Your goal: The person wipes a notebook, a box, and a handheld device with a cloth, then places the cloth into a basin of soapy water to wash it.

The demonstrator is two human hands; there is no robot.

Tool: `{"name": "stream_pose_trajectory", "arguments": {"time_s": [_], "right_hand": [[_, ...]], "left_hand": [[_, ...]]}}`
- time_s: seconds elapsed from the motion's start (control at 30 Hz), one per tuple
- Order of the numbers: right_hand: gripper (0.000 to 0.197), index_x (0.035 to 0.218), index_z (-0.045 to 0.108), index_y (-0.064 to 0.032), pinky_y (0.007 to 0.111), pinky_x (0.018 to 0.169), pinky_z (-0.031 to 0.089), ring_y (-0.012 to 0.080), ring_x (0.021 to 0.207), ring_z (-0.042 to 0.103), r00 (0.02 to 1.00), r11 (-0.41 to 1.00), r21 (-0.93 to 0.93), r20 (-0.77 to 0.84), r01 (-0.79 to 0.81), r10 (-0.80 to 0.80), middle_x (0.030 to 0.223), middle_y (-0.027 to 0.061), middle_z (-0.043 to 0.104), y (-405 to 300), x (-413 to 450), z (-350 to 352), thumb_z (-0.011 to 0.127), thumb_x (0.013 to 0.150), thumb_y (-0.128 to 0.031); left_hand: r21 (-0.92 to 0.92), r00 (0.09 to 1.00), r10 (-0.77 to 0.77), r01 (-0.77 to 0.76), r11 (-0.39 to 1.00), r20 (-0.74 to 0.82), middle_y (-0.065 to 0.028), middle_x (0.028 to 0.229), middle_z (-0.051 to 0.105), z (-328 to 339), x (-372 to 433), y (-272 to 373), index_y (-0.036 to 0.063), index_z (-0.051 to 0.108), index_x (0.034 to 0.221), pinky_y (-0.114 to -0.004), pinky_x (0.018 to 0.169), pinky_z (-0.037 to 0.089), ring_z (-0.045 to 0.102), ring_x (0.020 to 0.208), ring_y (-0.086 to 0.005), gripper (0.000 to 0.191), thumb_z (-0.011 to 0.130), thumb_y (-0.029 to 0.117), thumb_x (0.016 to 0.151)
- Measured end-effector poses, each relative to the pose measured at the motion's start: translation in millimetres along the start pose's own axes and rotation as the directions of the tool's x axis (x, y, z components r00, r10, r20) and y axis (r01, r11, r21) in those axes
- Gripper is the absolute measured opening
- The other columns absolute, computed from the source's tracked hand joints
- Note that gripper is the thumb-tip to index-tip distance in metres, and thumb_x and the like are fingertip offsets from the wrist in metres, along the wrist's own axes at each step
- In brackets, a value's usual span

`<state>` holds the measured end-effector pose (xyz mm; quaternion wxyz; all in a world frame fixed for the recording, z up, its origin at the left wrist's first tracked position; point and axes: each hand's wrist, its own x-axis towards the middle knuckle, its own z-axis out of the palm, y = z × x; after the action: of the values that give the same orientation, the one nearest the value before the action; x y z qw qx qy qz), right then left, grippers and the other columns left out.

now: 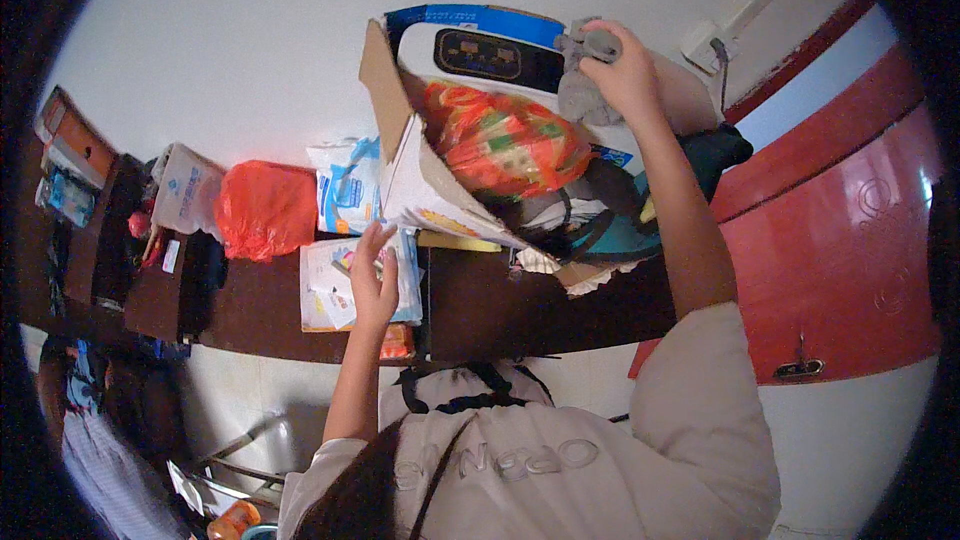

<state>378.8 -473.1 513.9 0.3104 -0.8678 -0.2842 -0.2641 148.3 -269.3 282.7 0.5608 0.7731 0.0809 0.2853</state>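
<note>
My right hand (630, 79) grips a grey fuzzy item (589, 94), maybe plush or cloth, above the right end of an open cardboard box (442, 195). Inside the box, a white appliance with a dark panel (476, 56) leans at the back. In front of it lies an orange-red plastic bag (510, 142) with patterned contents. Dark straps and teal fabric (615, 236) fill the front right corner. My left hand (375, 281) is empty, fingers apart, beside the box's lower left corner and over a stack of books or papers (322, 300).
The box stands on a dark brown table (495, 315) against the wall. Left of it are a blue-and-white packet (349, 187), a red plastic bag (266, 210) and a white plastic bag (187, 191). A wall socket (705, 45) and a red door (832, 240) are at right.
</note>
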Motion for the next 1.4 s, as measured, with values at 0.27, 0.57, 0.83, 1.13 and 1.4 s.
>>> {"name": "stream_pose_trajectory", "arguments": {"time_s": [0.27, 0.57, 0.83, 1.13, 1.4], "right_hand": [[0.039, 0.09, 0.057, -0.0115, 0.038, 0.087, 0.04, 0.0272, 0.103, 0.048, 0.807, 0.794, 0.198, 0.026, 0.575, -0.59, 0.11, 0.0088, 0.049, -137.2, -111.7, 26.7, 0.065, 0.053, -0.006], [0.04, 0.09, 0.056, -0.0082, 0.037, 0.084, 0.04, 0.0287, 0.1, 0.047, 0.835, 0.952, 0.268, 0.481, 0.15, -0.267, 0.109, 0.0078, 0.047, -66.9, -280.8, 122.2, 0.067, 0.052, -0.004], [0.031, 0.088, 0.057, -0.0083, 0.037, 0.08, 0.041, 0.0295, 0.095, 0.047, 0.67, 0.961, 0.142, 0.692, 0.238, -0.269, 0.103, 0.0088, 0.049, -88.2, -277.6, 122.5, 0.064, 0.057, -0.007], [0.024, 0.083, 0.056, -0.0095, 0.036, 0.073, 0.042, 0.0231, 0.089, 0.049, 0.49, 0.786, -0.048, 0.805, 0.616, -0.335, 0.094, 0.0052, 0.051, -114.7, -251.6, 165.8, 0.06, 0.059, -0.011], [0.024, 0.082, 0.055, -0.0101, 0.034, 0.071, 0.045, 0.0224, 0.089, 0.051, 0.384, 0.858, 0.129, 0.854, 0.497, -0.35, 0.094, 0.0035, 0.053, -120.1, -267.0, 143.7, 0.06, 0.059, -0.011]], "left_hand": [[0.182, 0.959, -0.213, 0.179, 0.967, 0.187, -0.0131, 0.089, 0.061, -9.2, -84.5, -33.6, 0.0019, 0.055, 0.098, -0.03, 0.072, 0.044, 0.059, 0.083, -0.0228, 0.022, 0.047, 0.015, 0.083], [0.031, 0.939, -0.344, 0.344, 0.938, -0.007, -0.014, 0.085, 0.062, -50.7, -93.7, -66.3, -0.0002, 0.055, 0.095, -0.028, 0.072, 0.045, 0.061, 0.081, -0.0199, 0.017, 0.046, 0.009, 0.083], [0.093, 0.956, -0.293, 0.293, 0.952, -0.01, -0.0126, 0.079, 0.061, -46.5, -122.9, -80.5, -0.0005, 0.055, 0.095, -0.028, 0.066, 0.045, 0.059, 0.072, -0.0186, 0.02, 0.047, 0.013, 0.083], [-0.102, 0.873, -0.48, 0.487, 0.868, 0.079, -0.0074, 0.072, 0.059, -47.0, -118.1, -70.9, 0.0009, 0.055, 0.097, -0.025, 0.06, 0.043, 0.055, 0.063, -0.0129, 0.021, 0.048, 0.015, 0.084], [-0.248, 0.861, -0.502, 0.469, 0.848, -0.087, -0.0078, 0.081, 0.06, -46.4, -146.3, -117.6, 0.0003, 0.056, 0.095, -0.025, 0.069, 0.044, 0.056, 0.075, -0.0126, 0.019, 0.05, 0.013, 0.083]]}}
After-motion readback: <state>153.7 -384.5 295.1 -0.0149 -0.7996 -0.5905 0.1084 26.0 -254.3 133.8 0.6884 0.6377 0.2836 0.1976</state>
